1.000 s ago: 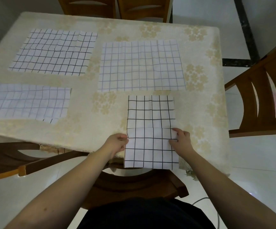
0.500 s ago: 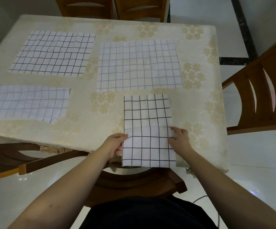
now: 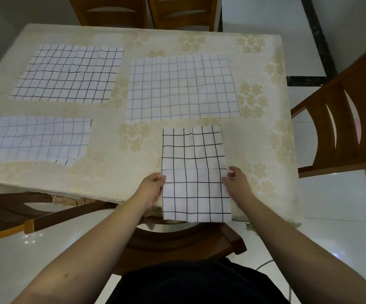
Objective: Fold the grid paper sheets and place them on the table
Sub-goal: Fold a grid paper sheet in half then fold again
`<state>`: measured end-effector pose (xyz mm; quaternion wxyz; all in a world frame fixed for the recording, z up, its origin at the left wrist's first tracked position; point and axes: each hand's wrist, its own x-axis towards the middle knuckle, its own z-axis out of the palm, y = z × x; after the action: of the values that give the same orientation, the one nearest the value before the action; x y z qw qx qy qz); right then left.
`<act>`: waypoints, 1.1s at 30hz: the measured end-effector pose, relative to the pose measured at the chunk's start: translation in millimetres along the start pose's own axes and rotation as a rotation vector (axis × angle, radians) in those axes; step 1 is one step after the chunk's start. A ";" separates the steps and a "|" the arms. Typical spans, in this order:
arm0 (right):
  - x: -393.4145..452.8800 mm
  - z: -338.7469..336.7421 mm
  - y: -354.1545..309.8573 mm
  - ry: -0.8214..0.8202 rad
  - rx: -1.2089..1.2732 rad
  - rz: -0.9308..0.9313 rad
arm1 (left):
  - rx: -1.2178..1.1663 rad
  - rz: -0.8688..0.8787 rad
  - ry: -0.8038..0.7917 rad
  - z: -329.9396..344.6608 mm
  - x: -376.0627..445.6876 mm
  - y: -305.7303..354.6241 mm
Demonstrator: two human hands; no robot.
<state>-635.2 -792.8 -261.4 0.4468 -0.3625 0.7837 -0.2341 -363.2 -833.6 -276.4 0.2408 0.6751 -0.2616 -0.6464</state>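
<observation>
A folded grid paper sheet (image 3: 194,172) with bold black lines lies at the table's near edge, its lower part hanging past the edge. My left hand (image 3: 151,188) pinches its left side at a crease line. My right hand (image 3: 236,181) holds its right side at the same height. Three more grid sheets lie flat on the table (image 3: 111,172): one far left (image 3: 68,73), one far centre (image 3: 183,86), one near left (image 3: 33,139).
A wooden chair (image 3: 344,119) stands at the table's right side. Two chair backs (image 3: 147,9) stand behind the far edge. Another chair (image 3: 177,240) sits below the near edge, in front of my body. A white tiled floor surrounds the table.
The folded sheet has shifted slightly left with both hands on it. My right fingers have lifted a little at the sheet's right edge.
</observation>
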 end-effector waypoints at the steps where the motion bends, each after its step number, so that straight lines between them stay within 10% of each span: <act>1: 0.2 0.1 -0.4 0.001 0.011 0.003 | 0.003 0.011 0.013 -0.4 0.0 0.5; 13: 7.1 2.8 1.9 0.022 -0.018 0.018 | -0.073 -0.036 0.102 -13.9 2.4 -2.7; 18: -1.2 9.0 -4.6 0.050 -0.456 -0.310 | -0.091 -0.016 0.067 -15.8 1.9 -3.7; 33: 18.3 62.8 -79.4 -0.356 -0.975 -0.667 | -0.014 0.041 0.109 -11.2 -6.7 -12.8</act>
<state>-558.3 -859.6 -247.0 0.2563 -0.7842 0.5583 0.0878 -351.7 -819.8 -279.3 0.2728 0.7020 -0.2575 -0.6053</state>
